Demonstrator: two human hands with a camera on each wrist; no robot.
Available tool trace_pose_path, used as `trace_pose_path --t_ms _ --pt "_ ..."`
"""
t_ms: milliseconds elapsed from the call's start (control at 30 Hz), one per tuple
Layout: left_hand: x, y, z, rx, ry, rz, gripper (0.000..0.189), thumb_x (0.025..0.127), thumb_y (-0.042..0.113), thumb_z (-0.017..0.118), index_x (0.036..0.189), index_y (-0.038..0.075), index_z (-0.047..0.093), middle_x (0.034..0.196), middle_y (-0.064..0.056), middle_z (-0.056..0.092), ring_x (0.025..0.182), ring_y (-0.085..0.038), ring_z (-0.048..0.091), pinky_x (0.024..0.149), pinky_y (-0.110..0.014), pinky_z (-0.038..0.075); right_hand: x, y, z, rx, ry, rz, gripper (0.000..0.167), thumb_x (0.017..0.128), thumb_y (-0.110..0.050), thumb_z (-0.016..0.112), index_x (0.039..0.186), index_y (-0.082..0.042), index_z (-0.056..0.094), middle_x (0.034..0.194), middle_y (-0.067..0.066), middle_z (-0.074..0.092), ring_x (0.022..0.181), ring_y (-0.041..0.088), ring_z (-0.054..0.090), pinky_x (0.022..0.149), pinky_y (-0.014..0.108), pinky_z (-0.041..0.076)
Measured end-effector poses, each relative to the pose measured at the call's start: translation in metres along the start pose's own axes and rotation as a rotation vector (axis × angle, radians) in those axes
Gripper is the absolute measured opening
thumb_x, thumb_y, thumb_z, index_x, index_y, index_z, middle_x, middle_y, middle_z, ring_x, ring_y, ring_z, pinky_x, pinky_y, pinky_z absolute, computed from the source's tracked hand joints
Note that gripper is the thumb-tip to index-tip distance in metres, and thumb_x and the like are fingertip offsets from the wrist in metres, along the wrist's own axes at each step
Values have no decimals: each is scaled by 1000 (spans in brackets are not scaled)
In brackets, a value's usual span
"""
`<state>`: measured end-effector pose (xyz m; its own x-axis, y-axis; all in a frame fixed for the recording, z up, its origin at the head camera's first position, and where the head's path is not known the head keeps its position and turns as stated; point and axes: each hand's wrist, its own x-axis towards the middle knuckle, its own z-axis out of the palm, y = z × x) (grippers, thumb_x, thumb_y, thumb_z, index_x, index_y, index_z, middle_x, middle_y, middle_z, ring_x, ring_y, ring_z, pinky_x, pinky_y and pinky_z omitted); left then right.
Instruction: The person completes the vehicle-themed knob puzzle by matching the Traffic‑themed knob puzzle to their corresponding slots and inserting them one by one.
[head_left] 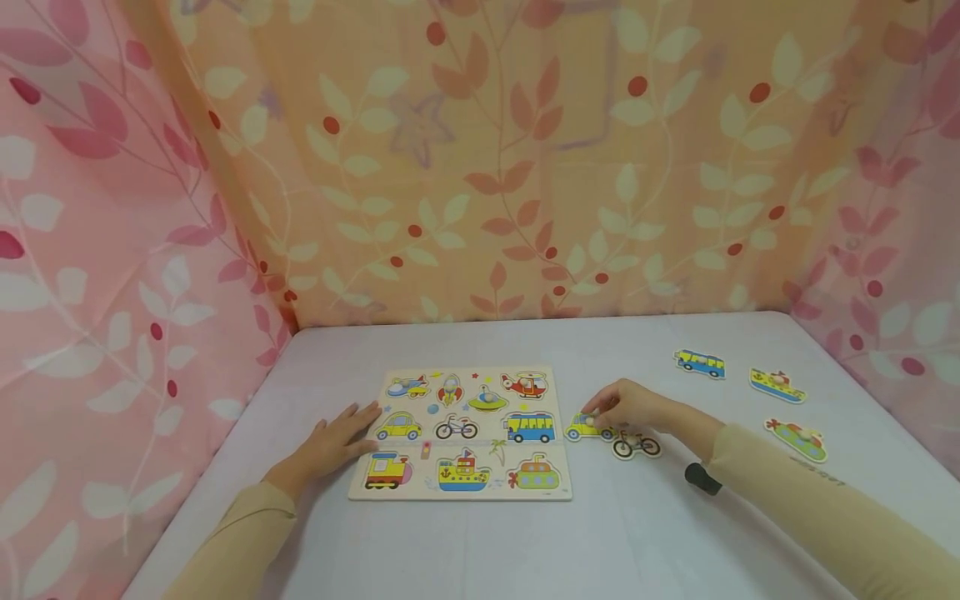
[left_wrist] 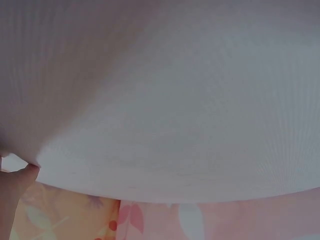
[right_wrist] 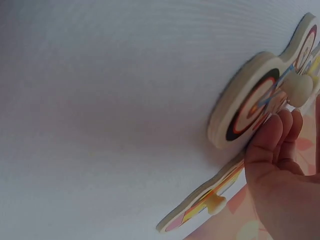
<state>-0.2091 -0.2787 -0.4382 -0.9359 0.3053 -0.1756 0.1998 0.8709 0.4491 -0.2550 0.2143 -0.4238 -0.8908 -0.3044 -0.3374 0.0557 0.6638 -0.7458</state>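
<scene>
my left hand [head_left: 330,442] lies spread at the pale wooden board [head_left: 491,422]; right of it, my right hand [head_left: 633,410] pinches the yellow wooden car piece [head_left: 580,431]; dragging could bump the black-wheeled bicycle piece [head_left: 636,447] alongside.

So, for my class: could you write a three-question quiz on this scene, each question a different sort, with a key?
1. Which hand is at the loose yellow wooden car piece?
2. True or false: the loose blue-and-yellow wooden bus piece lies farther from the pale rectangular puzzle board than the black-wheeled wooden bicycle piece.
3. How many wooden pieces are off the board?

Key: 1. The right hand. 2. True. 3. Five: car, bicycle, bus, yellow-and-blue ship, green submarine.
</scene>
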Motion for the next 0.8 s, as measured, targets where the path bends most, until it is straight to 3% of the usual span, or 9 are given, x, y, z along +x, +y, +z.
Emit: trace_pose_path --t_ms 400,800 --pt "-1 0 1 17 10 -1 76 92 48 60 152 10 32 158 -14 26 145 -43 9 106 -73 0 -1 -5 7 -72 35 -52 13 82 -8 76 95 -7 76 81 4 58 74 19 51 64 30 42" --pt "-1 -2 2 16 9 -9 77 93 49 59 153 11 30 158 -13 25 145 -43 8 106 -72 -1 -1 -11 4 -49 24 -4 7 84 -8 75 91 -7 74 84 2 64 76 19 53 65 30 42"
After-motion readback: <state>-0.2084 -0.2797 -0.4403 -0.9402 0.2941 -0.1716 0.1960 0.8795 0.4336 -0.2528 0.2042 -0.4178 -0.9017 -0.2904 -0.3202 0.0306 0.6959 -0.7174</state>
